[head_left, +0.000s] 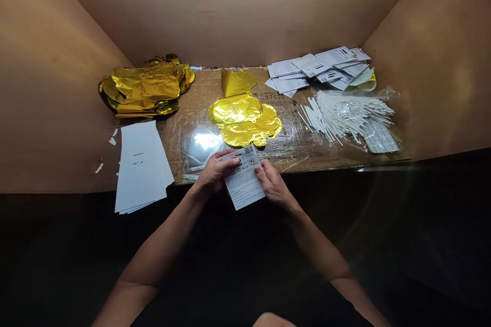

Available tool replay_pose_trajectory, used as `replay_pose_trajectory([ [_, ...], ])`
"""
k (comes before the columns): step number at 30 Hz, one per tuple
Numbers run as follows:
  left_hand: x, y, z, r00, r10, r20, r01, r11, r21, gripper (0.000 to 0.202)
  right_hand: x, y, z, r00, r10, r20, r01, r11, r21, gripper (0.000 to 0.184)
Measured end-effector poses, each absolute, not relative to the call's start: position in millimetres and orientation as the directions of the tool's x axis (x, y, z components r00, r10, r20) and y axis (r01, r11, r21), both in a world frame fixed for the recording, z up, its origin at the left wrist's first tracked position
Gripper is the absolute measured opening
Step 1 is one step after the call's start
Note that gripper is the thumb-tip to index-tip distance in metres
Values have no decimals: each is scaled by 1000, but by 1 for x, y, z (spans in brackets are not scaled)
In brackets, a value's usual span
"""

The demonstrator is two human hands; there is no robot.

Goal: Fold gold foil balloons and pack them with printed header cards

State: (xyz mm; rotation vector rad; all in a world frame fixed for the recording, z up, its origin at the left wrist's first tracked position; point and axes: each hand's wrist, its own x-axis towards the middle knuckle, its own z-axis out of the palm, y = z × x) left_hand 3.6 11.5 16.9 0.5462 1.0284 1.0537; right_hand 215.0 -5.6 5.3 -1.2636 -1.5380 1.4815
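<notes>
Left hand (212,171): grips card (245,189)
Right hand (275,184): grips its right edge
Foil (236,110): on table (199,104), beyond card

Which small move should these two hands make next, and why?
Perhaps carry the printed card toward the card pile at the back right: the left hand and right hand both grip it, and similar white, printed cards lie there.

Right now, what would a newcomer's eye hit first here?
Shiny gold foil pieces in the middle of the brown work surface, plus a gold foil heap at its back left. Just nearer, the left hand and right hand hold a printed white card. Then the spread of white sticks on the right.
</notes>
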Motion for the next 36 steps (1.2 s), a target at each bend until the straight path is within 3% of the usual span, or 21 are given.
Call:
replay_pose_trajectory([
  [6,17,11,12,158,882,-445,-368,470,802,49,225,-3,8,-311,944,-109,64,-94,-994,41],
  [10,33,4,9,39,908,-418,-431,392,812,50,219,-4,0,-169,980,-106,29,-103,-994,42],
  [14,39,6,12,76,915,-396,-459,384,801,54,215,0,-4,-57,997,-54,-72,-58,-996,50],
  [18,37,22,22,8,931,-366,-501,320,804,57,226,2,-7,-192,970,-150,-221,-192,-956,48],
  [21,41,26,26,-42,944,-327,-514,261,817,55,235,-10,-14,-310,916,-254,-209,-326,-922,49],
  [26,53,15,18,110,921,-375,-496,378,782,49,240,-31,-21,-93,952,-292,-228,-306,-924,47],
  [31,59,24,13,109,915,-388,-495,389,777,53,239,-33,-18,-102,960,-261,-235,-278,-931,45],
  [36,75,33,10,105,898,-427,-532,414,739,51,236,-40,-22,-11,953,-302,-450,-275,-850,51],
])
